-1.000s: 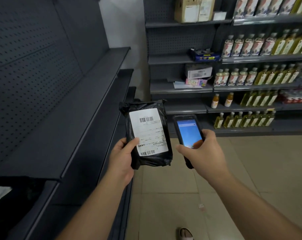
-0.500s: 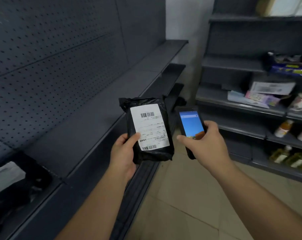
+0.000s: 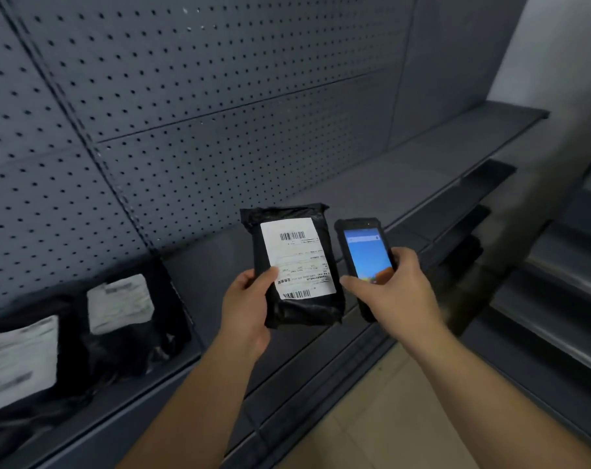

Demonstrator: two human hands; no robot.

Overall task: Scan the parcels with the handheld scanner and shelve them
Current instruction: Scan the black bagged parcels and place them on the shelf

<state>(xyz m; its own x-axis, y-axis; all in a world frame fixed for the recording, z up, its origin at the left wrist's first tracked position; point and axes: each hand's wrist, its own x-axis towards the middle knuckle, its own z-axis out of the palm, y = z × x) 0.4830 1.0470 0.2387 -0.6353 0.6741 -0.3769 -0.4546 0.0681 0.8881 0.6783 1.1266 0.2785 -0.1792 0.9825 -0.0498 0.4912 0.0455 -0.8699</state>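
Observation:
My left hand (image 3: pixel 245 304) grips a black plastic parcel (image 3: pixel 296 301) by its lower left corner, thumb on its white barcode label (image 3: pixel 297 257). The parcel stands upright in the air in front of the grey shelf (image 3: pixel 216 262). My right hand (image 3: pixel 394 292) holds the black handheld scanner (image 3: pixel 363 252) just right of the parcel, its blue screen lit and facing me. Two more black parcels with white labels lie on the shelf at the left, one nearer the middle (image 3: pixel 125 319) and one at the frame's edge (image 3: pixel 16 363).
A grey pegboard back panel (image 3: pixel 185 96) rises behind the shelf. Lower shelf boards (image 3: pixel 450 211) step down to the right. Another grey shelving unit (image 3: pixel 558 299) stands at the right edge. Beige floor tiles (image 3: pixel 389 418) show between the units.
The view has swung left toward the grey shelf, bringing the shelved parcels into sight; the bottle shelves have left the frame. Both hands keep the same hold on parcel and scanner.

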